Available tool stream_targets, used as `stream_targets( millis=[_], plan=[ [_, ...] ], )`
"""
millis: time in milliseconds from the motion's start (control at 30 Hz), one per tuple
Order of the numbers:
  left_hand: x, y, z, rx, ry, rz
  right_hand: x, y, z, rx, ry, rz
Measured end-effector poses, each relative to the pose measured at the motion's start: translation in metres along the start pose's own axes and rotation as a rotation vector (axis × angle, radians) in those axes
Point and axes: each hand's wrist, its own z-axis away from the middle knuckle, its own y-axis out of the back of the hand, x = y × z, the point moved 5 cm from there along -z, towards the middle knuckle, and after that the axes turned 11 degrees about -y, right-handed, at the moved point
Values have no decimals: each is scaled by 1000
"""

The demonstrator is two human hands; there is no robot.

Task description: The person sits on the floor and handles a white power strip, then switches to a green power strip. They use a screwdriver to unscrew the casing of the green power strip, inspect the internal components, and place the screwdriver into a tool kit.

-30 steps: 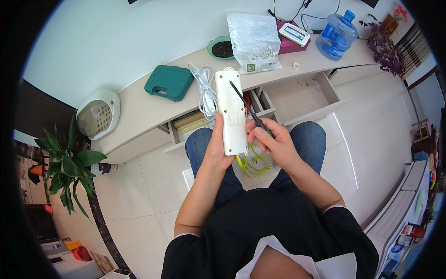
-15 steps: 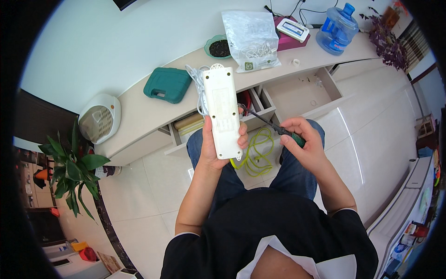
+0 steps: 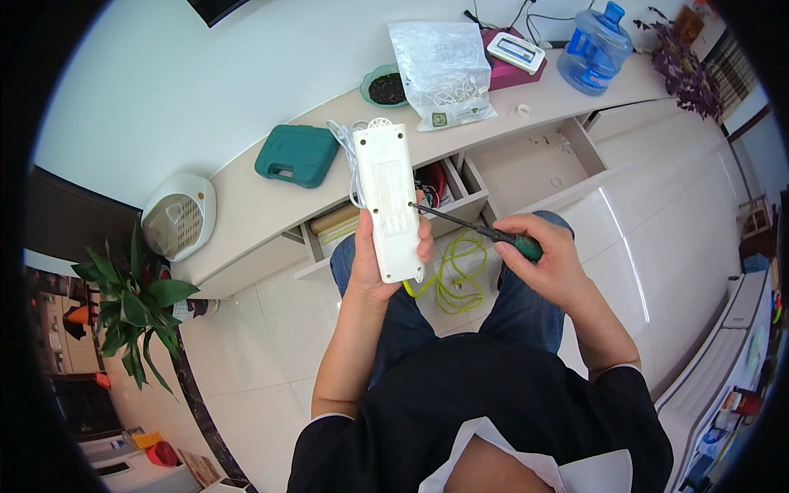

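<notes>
The white power strip (image 3: 389,234) is in the centre of the frame, back toward the viewer and tilted slightly, its top end leaning left. The left hand (image 3: 366,269) is closed around its lower half, thumb on the left edge and fingertips on the right edge. The right hand (image 3: 552,261), apart from the left and to the right of centre, grips the green handle of the screwdriver (image 3: 486,232). The shaft points to the upper left, and its tip is at the middle right hole (image 3: 411,204) of the back. Whether the tip is seated cannot be told.

Status: the casing is in one piece, and the back is not separated from it. Six dark holes are visible; whether each contains a screw cannot be determined. The hole at the tip is judged to be in work, not finished. The open drawer (image 3: 514,168), right of centre, contains small loose bits (image 3: 562,144), too small to identify. A yellow-green cord (image 3: 445,293) lies coiled below the strip.
</notes>
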Motion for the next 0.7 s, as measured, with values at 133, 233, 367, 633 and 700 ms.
stream_targets(
  millis=[133, 233, 367, 633, 700],
  plan=[
    [6, 4, -1, 4, -57, -217, -17, 6, -3, 52, 142, 176],
    [10, 9, 0, 26, -83, -353, -25, 9, -4, 55, 184, 287],
    [12, 10, 1, 37, -69, -467, -35, 8, -4, 95, 278, 430],
    [13, 11, 2, 79, -88, -478, -49, 0, -3, 155, 450, 562],
    [16, 12, 2, 70, -92, -509, -49, -2, -5, 135, 478, 571]
  ],
)
